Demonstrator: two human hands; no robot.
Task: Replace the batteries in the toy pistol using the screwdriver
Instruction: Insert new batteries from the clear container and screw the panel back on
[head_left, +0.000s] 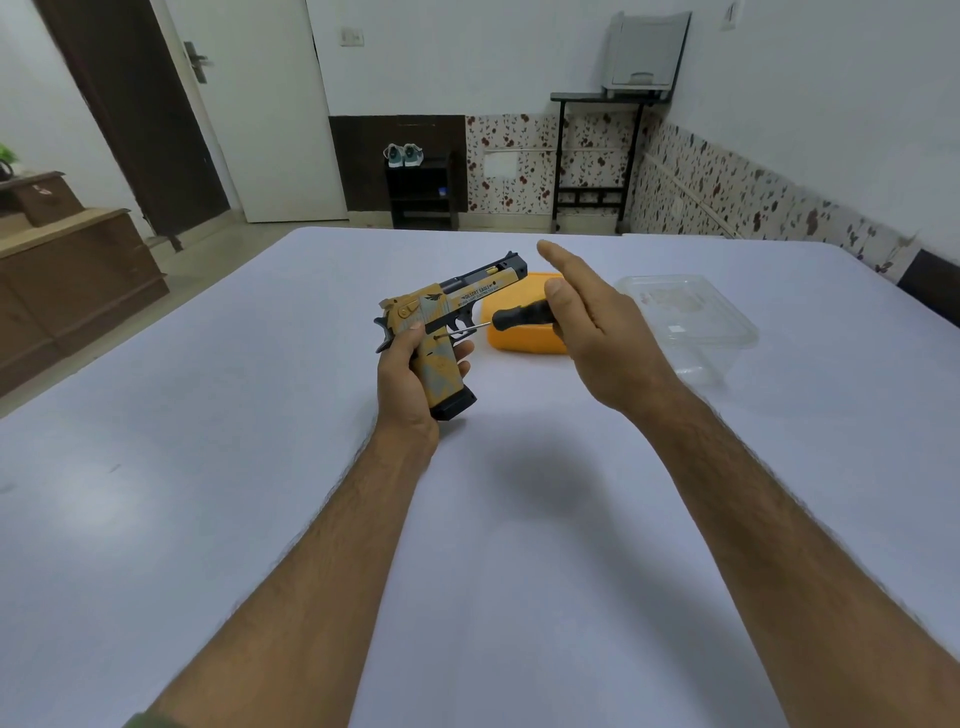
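I see the left hand (410, 382) gripping the toy pistol (447, 322) by its grip, right hand (587, 332) fingers straight, thumb pressing the screwdriver (519, 315) handle, tip at the pistol.

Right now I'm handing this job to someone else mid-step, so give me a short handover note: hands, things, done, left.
Left hand grips the toy pistol by its handle, above the table.
Right hand steadies the screwdriver with thumb and palm, fingers straight; its tip meets the pistol's grip.
Orange lid and clear container lie behind.
Done: screwdriver set at the grip.
Left: open the compartment, swap batteries, close. No batteries visible.
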